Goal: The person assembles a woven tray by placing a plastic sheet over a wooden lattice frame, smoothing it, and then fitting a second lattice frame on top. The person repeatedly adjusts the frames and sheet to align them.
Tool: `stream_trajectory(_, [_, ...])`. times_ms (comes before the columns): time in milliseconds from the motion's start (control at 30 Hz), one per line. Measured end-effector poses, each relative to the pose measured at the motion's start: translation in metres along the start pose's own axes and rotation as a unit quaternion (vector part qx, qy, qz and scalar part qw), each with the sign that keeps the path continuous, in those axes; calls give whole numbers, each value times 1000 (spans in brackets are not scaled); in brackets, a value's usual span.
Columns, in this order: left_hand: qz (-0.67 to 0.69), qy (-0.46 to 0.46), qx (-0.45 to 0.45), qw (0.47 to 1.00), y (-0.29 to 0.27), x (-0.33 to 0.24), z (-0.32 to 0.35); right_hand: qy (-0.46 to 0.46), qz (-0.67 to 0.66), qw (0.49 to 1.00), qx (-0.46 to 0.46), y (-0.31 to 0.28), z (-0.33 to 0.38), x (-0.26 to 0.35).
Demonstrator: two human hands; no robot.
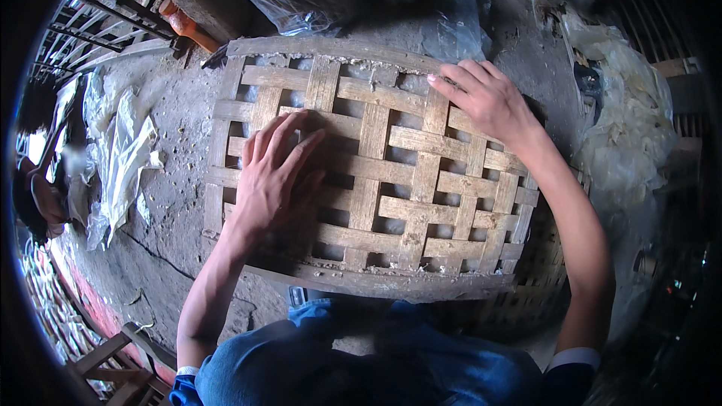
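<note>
A woven lattice panel of flat wooden or bamboo slats (391,173) lies before me, framed by plain wooden rails. Pale crumbly residue clings along its far and near rails. My left hand (272,169) rests on the left part of the weave with its fingers spread. Up at the far rail, toward the right, my right hand (487,101) has its fingers curled in and pressed together. Whether a small bit sits between those fingers is hidden.
Beyond the panel's far left corner lies an orange-handled tool (184,24). Crumpled whitish plastic sheeting (124,146) is on the left, with more clear plastic (624,105) on the right. Crumbs dot the grey concrete surface (180,135). A wooden frame (113,361) stands at lower left.
</note>
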State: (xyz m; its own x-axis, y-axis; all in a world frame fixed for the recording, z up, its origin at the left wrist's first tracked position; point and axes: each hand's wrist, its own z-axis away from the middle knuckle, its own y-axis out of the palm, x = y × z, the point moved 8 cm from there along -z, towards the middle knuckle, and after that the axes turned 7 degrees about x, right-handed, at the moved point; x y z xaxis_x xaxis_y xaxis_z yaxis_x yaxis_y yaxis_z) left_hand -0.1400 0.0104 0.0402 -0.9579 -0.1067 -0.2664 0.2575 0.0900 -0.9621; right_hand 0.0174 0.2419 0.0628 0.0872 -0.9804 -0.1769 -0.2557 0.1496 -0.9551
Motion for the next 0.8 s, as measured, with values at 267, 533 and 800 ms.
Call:
stream_trajectory(267, [-4, 0, 1, 1000, 0, 2, -5, -13, -8, 999, -48, -11, 3, -3])
stream_trajectory(533, [-4, 2, 6, 1000, 1, 2, -5, -22, -16, 998, -61, -18, 10, -6])
stream_trajectory(800, [1, 8, 14, 1000, -1, 1, -5, -12, -28, 998, -52, -20, 27, -15])
